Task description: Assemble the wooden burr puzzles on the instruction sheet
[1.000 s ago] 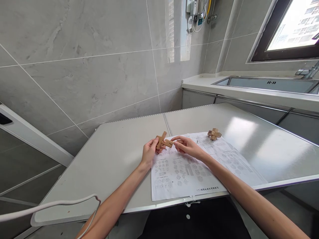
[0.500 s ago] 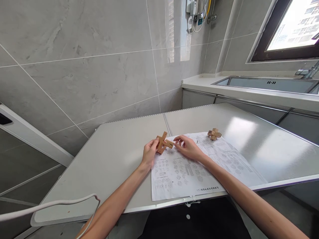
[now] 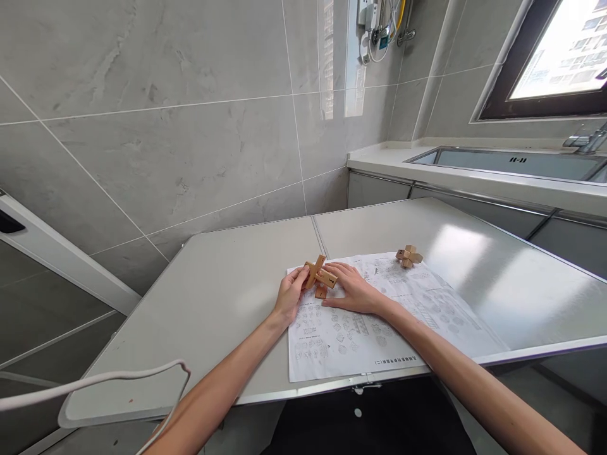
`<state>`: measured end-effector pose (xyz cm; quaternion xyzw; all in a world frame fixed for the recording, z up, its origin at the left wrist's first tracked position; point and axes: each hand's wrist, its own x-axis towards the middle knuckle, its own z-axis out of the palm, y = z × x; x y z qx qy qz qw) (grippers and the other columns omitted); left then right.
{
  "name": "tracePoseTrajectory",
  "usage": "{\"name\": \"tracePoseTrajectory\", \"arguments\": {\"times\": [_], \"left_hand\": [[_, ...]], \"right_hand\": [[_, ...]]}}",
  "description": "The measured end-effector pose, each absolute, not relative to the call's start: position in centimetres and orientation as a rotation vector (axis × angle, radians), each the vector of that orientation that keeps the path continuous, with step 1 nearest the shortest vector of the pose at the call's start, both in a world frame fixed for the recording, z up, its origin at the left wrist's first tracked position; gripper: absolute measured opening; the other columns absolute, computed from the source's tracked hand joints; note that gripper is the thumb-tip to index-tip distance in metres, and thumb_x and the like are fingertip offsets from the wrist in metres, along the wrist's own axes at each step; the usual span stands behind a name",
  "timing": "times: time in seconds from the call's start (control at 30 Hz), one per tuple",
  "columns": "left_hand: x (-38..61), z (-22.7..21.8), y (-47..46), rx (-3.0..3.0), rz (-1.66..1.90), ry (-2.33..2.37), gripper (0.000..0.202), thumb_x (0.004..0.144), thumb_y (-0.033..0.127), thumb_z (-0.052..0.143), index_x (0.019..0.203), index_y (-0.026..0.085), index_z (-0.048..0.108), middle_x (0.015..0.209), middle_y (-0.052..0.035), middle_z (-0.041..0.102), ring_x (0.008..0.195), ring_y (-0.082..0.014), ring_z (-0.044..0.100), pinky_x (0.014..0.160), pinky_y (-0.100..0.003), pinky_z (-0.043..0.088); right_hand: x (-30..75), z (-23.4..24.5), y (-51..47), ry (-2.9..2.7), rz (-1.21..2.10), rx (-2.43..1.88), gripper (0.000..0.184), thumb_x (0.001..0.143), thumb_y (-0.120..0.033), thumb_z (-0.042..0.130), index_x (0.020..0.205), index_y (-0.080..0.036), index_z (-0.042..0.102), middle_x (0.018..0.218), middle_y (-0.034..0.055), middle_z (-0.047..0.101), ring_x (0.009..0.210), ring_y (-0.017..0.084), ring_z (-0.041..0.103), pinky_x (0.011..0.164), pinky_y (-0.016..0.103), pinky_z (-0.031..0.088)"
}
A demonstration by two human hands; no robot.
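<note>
Between my hands is a wooden burr puzzle [image 3: 326, 278], its notched sticks crossing each other and some bearing dark marks. My left hand [image 3: 293, 292] pinches it from the left side, fingertips on an upper stick. Close on the right, my right hand [image 3: 353, 289] has its fingers apart around the puzzle's right end; whether they touch it is hard to tell. Beneath lies a printed instruction sheet [image 3: 360, 344] with rows of small line drawings. A second wooden puzzle [image 3: 408, 256], a compact knot of sticks, rests on the sheet's far right corner.
The pale folding table [image 3: 227, 284] has a seam across it and a metal latch [image 3: 365, 384] at the front edge. A white cable [image 3: 118, 376] hangs over the left corner. Behind stands a tiled wall [image 3: 199, 145], with a sink [image 3: 502, 161] at the right.
My left hand has shifted slightly right and turned the puzzle, showing a lower stick end. My right hand has moved in closer, its fingers now spread around the puzzle's right side.
</note>
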<state>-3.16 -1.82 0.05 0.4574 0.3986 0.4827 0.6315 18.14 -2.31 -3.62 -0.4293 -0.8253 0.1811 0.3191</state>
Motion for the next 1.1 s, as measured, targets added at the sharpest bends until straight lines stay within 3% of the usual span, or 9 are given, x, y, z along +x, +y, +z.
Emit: {"name": "tracePoseTrajectory", "arguments": {"times": [0.17, 0.37, 0.53, 0.73, 1.1], "left_hand": [[-3.0, 0.2, -2.0, 1.053, 1.097, 0.890, 0.038, 0.083, 0.053, 0.079, 0.098, 0.017, 0.075, 0.096, -0.0061, 0.077, 0.089, -0.0181, 0.071, 0.088, -0.030, 0.054], [-3.1, 0.1, -2.0, 1.077, 1.091, 0.875, 0.039, 0.087, 0.053, 0.076, 0.100, 0.017, 0.075, 0.101, -0.0082, 0.078, 0.094, -0.0208, 0.074, 0.093, -0.033, 0.054], [-3.1, -0.2, -2.0, 1.151, 1.103, 0.868, 0.041, 0.089, 0.055, 0.073, 0.104, 0.017, 0.075, 0.106, -0.0103, 0.079, 0.094, -0.0247, 0.076, 0.097, -0.039, 0.055], [-2.9, -0.1, -2.3, 1.304, 1.134, 0.889, 0.040, 0.092, 0.054, 0.070, 0.107, 0.017, 0.074, 0.104, -0.0106, 0.080, 0.088, -0.0251, 0.078, 0.094, -0.040, 0.056], [-2.7, -0.2, -2.3, 1.394, 1.165, 0.921, 0.038, 0.091, 0.053, 0.071, 0.104, 0.017, 0.073, 0.103, -0.0105, 0.080, 0.088, -0.0254, 0.078, 0.086, -0.037, 0.058]], "right_hand": [[17.8, -2.7, -2.7, -2.134, 0.452, -1.139, 0.056, 0.086, -0.046, 0.075, 0.136, -0.028, 0.056, 0.134, 0.0104, 0.065, 0.129, 0.036, 0.054, 0.108, 0.052, 0.043], [17.6, -2.5, -2.7, -1.999, 0.385, -1.246, 0.050, 0.080, -0.045, 0.078, 0.123, -0.025, 0.063, 0.120, 0.0097, 0.070, 0.118, 0.034, 0.060, 0.100, 0.049, 0.048], [18.4, -1.6, -2.3, -1.537, 0.628, -1.399, 0.054, 0.082, -0.059, 0.075, 0.122, -0.024, 0.065, 0.129, 0.0115, 0.069, 0.122, 0.034, 0.061, 0.102, 0.052, 0.050], [19.2, -0.6, -2.2, -1.249, 1.180, -1.131, 0.057, 0.089, -0.063, 0.070, 0.132, -0.026, 0.065, 0.139, 0.0101, 0.067, 0.122, 0.030, 0.066, 0.112, 0.049, 0.048], [19.0, -0.7, -2.4, -1.381, 1.282, -1.030, 0.050, 0.092, -0.060, 0.069, 0.134, -0.031, 0.069, 0.140, 0.0063, 0.067, 0.121, 0.030, 0.067, 0.114, 0.053, 0.047]]}}
